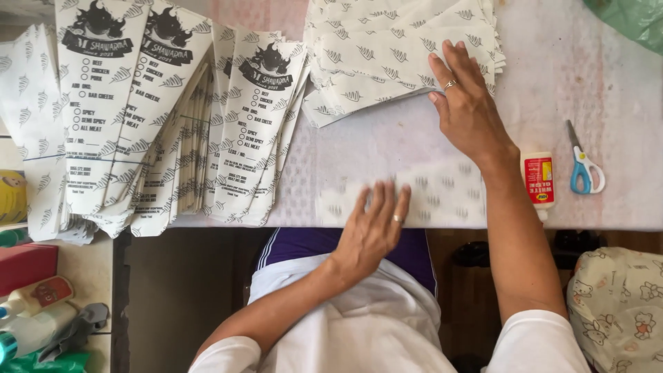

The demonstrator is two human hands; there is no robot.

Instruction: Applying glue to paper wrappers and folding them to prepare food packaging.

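My left hand lies flat, fingers spread, on a white paper sheet with a grey leaf pattern near the table's front edge; the sheet is blurred. My right hand rests palm down, fingers apart, on the lower edge of a fanned stack of the same leaf-patterned sheets at the far middle of the table. Both hands wear a ring. Neither hand grips anything.
Overlapping rows of folded, printed paper sleeves cover the table's left half. A small glue bottle and blue-handled scissors lie to the right. The white table ends at its front edge. Bottles and a red box stand lower left.
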